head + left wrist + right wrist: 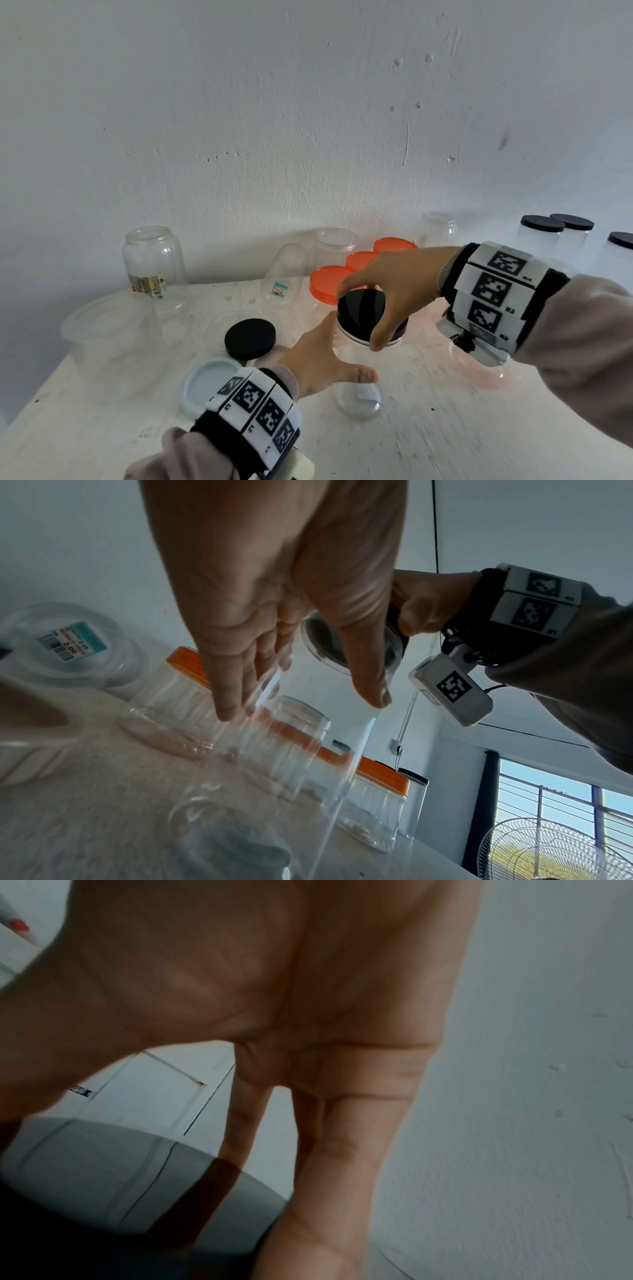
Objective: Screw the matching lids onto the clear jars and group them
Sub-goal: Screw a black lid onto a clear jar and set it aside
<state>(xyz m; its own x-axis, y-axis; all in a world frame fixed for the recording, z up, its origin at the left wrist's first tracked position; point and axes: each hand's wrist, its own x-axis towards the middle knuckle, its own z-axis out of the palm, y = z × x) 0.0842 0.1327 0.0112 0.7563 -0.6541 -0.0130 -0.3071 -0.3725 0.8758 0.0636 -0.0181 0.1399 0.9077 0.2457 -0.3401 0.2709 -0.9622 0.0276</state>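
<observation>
A clear jar (358, 383) stands upright at the middle of the white table (479, 428). A glossy black lid (363, 301) sits on its mouth. My right hand (359, 318) comes from the right and grips that lid from above, thumb on the near rim and fingers on the far rim. In the right wrist view its fingers (329, 1150) reach down past the black lid (85, 1177). My left hand (349, 349) holds the jar's body, thumb in front and fingers behind. In the left wrist view the jar (318, 750) sits between thumb and nearly straight fingers (232, 696).
A loose black lid (250, 338) and a white lid (209, 383) lie left of the jar. Orange-lidded jars (329, 281) stand behind it and black-lidded jars (541, 233) at the far right. Open clear jars (154, 260) and a wide clear tub (113, 329) stand left, by the wall.
</observation>
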